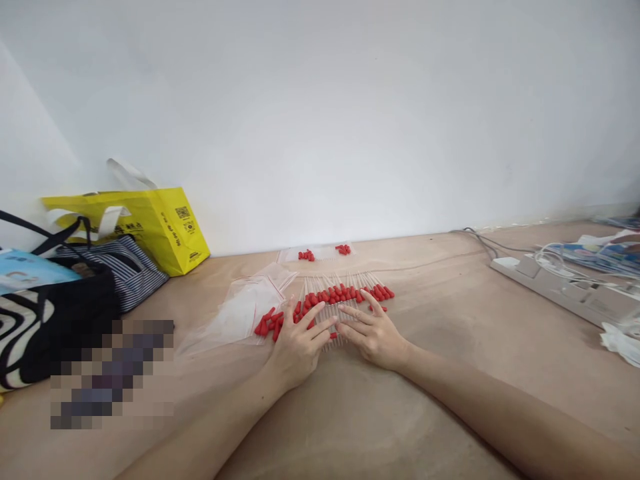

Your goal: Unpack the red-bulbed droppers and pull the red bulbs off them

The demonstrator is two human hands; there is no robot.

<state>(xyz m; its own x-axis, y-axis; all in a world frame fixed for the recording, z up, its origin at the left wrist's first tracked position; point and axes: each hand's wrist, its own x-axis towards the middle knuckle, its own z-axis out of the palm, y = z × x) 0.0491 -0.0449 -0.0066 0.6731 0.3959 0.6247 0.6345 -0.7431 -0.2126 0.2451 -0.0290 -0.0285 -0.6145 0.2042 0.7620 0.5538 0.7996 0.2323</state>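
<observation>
A row of thin clear sticks with red tips lies on the wooden tabletop in front of me. My left hand rests flat on the left part of the row, fingers spread. My right hand lies flat on the right part, fingers apart, fingertips almost meeting the left hand's. Neither hand grips anything. A loose heap of red-tipped sticks sits just left of my left hand, partly on a clear plastic bag.
Two small clear bags with red pieces lie near the wall. A yellow bag, a striped bag and a black bag stand at left. A white power strip with cables and packets is at right.
</observation>
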